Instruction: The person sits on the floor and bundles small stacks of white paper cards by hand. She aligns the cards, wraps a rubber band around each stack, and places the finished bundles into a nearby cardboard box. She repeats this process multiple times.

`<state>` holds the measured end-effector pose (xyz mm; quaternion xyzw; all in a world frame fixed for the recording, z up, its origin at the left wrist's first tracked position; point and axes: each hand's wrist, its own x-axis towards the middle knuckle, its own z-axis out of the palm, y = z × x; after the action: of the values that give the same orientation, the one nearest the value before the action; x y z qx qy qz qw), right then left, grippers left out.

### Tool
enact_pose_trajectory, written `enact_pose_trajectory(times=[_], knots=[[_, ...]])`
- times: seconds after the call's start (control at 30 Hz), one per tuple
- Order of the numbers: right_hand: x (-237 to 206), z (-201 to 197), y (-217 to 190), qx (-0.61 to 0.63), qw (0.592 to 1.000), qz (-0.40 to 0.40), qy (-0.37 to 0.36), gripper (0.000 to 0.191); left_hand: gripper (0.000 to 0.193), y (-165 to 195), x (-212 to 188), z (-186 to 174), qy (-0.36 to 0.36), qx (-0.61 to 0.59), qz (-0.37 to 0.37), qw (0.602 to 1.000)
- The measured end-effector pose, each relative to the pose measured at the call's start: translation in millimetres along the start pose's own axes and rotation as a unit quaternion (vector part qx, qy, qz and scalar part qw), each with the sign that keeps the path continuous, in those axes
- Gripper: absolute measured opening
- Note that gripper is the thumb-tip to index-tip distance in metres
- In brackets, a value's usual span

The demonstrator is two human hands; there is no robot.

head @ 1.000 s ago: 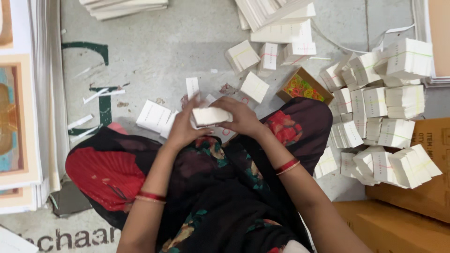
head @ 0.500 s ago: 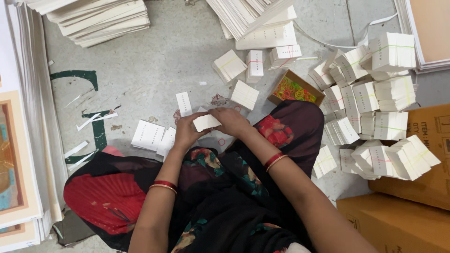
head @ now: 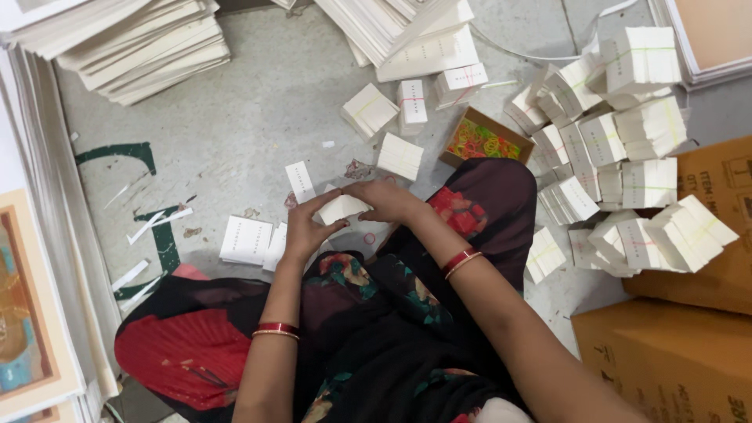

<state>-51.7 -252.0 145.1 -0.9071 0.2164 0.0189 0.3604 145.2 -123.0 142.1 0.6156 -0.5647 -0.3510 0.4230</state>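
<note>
I hold a small white stack of cards (head: 342, 208) between both hands, just above the grey floor (head: 251, 133) in front of my knees. My left hand (head: 305, 227) grips its near left edge, fingers curled shut on it; my right hand (head: 389, 200) clamps over the far end. Just left lie loose white cards (head: 245, 239) — flat on the floor. An open box of coloured rubber bands (head: 479, 141) sits near my right hand, and banded white bundles (head: 627, 149) are heaped further right.
</note>
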Motion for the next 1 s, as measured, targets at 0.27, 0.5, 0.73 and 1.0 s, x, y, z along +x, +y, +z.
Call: enact_pose_trajectory(times=[0.27,0.5,0.73,1.0], knots=[[-7.1,-5.4,-11.2,-0.029,0.999,-0.015,0.030,0.079,0.066,6.8,-3.1,4.1,0.010,-0.010,-0.006,1.000],[-4.8,-7.5,-6.2,-0.021,0.999,0.017,-0.019,0.069,0.063,3.7,-3.5,4.1,-0.017,0.014,-0.010,1.000],[-7.8,0.4,3.4,-0.016,1.000,0.003,0.005,0.052,0.061,19.4,-4.7,7.2,-0.011,0.058,0.019,0.998],[-19.7,17.9,-4.6,-0.063,0.994,-0.015,0.091,0.047,0.059,13.1,-11.2,37.8,0.033,0.168,0.098,0.980]])
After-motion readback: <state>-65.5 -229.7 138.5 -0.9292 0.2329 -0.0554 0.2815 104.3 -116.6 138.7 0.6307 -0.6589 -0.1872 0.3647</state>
